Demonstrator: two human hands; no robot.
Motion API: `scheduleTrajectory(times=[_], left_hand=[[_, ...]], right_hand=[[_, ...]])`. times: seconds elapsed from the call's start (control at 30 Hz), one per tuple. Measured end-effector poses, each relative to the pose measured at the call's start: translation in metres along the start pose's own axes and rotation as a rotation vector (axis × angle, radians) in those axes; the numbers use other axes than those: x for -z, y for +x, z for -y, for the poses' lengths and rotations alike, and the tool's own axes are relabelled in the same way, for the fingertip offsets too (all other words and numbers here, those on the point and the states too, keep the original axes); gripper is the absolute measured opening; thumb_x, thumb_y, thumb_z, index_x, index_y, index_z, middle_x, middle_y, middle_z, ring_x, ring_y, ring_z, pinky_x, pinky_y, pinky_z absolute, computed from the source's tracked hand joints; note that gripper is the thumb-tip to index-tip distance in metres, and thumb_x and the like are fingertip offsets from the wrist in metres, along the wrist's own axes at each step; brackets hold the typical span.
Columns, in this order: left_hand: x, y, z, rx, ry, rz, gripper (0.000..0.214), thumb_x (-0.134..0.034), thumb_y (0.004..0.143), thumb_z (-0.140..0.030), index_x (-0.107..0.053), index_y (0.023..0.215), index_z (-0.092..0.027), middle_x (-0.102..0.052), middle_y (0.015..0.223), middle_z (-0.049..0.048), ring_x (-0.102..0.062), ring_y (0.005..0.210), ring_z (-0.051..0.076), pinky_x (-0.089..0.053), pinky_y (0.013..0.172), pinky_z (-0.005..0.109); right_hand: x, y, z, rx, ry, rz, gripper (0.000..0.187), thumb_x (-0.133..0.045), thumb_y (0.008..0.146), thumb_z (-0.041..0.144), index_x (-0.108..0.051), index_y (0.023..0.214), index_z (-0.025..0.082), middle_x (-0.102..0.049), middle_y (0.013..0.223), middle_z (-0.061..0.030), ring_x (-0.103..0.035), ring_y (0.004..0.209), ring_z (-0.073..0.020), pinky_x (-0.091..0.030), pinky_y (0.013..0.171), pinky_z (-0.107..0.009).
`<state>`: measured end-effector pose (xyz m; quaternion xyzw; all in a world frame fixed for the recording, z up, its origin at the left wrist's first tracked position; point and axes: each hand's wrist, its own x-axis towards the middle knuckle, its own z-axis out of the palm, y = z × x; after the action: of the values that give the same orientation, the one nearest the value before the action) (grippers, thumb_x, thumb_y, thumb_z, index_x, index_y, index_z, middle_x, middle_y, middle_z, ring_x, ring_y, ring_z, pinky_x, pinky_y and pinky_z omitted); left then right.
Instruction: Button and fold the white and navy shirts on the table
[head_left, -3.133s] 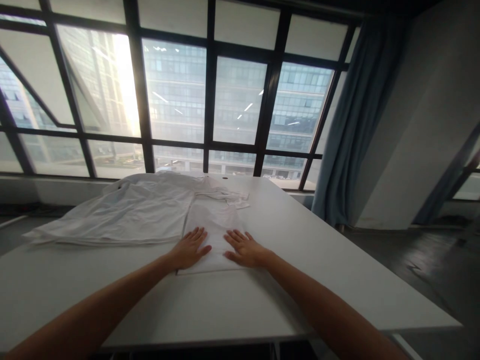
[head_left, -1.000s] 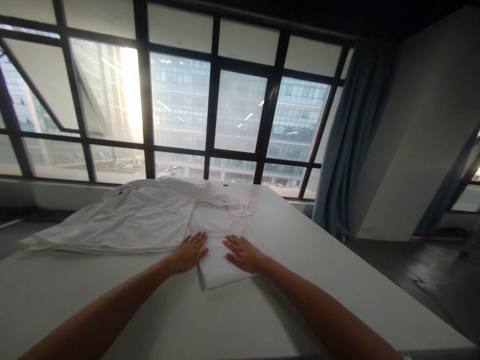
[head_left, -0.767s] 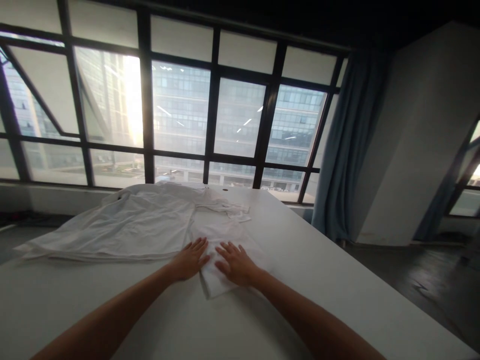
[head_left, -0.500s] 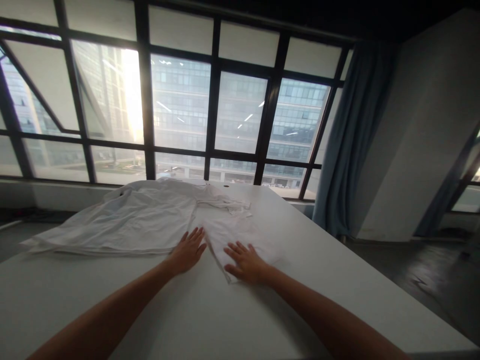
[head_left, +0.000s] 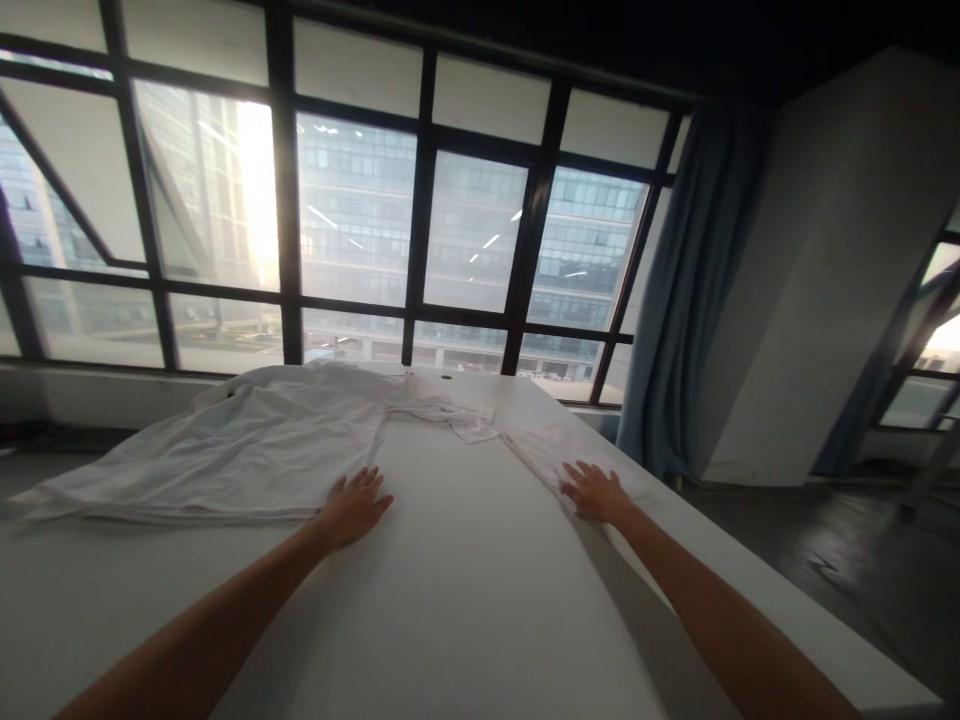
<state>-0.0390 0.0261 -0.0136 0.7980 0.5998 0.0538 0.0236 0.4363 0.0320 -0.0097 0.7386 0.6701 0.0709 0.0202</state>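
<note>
A white shirt lies spread over the left part of the white table, its sleeve reaching toward the middle. My left hand rests at the shirt's lower right edge, palm down with the fingers spread. Farther right, a smaller folded white cloth lies near the table's right edge. On its near end is my right hand, palm down and fingers apart. That hand hides part of the cloth.
Large dark-framed windows stand behind the table. A blue curtain hangs at the right, beside a pale pillar. The table's right edge runs diagonally toward me. A small dark round spot marks the far tabletop.
My right hand has slid right with the small white cloth, widening the gap from the shirt. My left hand has shifted slightly left and nearer along the shirt's edge.
</note>
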Motion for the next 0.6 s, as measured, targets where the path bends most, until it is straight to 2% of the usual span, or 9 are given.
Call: scheduleTrajectory(times=[0.1, 0.2, 0.37, 0.5, 0.6], left_hand=[[0.003, 0.001, 0.0, 0.009, -0.003, 0.004, 0.059, -0.031, 0.094, -0.046, -0.04, 0.143, -0.016, -0.025, 0.156, 0.0128, -0.02, 0.145, 0.027, -0.02, 0.114, 0.052], [0.005, 0.0, 0.003, 0.021, -0.004, -0.014, 0.06, -0.035, 0.092, -0.046, -0.041, 0.143, -0.015, -0.027, 0.155, 0.0132, -0.024, 0.143, 0.028, -0.023, 0.114, 0.048], [0.011, -0.003, 0.013, 0.033, -0.002, -0.073, 0.055, -0.04, 0.091, -0.042, -0.048, 0.137, -0.013, -0.042, 0.147, 0.0154, -0.04, 0.135, 0.027, -0.032, 0.109, 0.041], [0.023, -0.006, 0.018, 0.089, 0.037, -0.117, 0.044, -0.048, 0.085, -0.04, -0.061, 0.12, -0.016, -0.058, 0.129, 0.015, -0.052, 0.119, 0.029, -0.043, 0.096, 0.042], [0.031, -0.005, 0.02, 0.152, 0.05, -0.117, 0.033, -0.052, 0.082, -0.035, -0.066, 0.104, -0.016, -0.064, 0.115, 0.0146, -0.058, 0.109, 0.029, -0.046, 0.089, 0.04]], right_hand=[[-0.012, 0.003, 0.012, 0.019, 0.108, 0.05, 0.056, -0.023, 0.097, 0.052, -0.029, 0.149, 0.033, -0.025, 0.157, -0.0062, -0.025, 0.141, -0.0313, -0.024, 0.107, -0.059], [-0.023, 0.009, 0.013, -0.002, 0.141, 0.067, 0.054, -0.021, 0.097, 0.049, -0.031, 0.148, 0.035, -0.023, 0.158, -0.0027, -0.021, 0.143, -0.0325, -0.024, 0.107, -0.061], [-0.031, 0.034, -0.019, -0.162, 0.17, 0.095, 0.054, -0.018, 0.098, 0.046, -0.03, 0.149, 0.034, -0.022, 0.158, -0.0033, -0.021, 0.142, -0.0349, -0.023, 0.106, -0.064], [-0.036, 0.051, -0.04, -0.212, 0.167, 0.079, 0.056, -0.018, 0.097, 0.048, -0.032, 0.149, 0.031, -0.023, 0.157, -0.0078, -0.023, 0.141, -0.036, -0.023, 0.105, -0.063], [-0.04, 0.053, -0.044, -0.231, 0.142, 0.034, 0.055, -0.019, 0.097, 0.047, -0.034, 0.148, 0.031, -0.025, 0.157, -0.0079, -0.023, 0.141, -0.0347, -0.022, 0.106, -0.062]])
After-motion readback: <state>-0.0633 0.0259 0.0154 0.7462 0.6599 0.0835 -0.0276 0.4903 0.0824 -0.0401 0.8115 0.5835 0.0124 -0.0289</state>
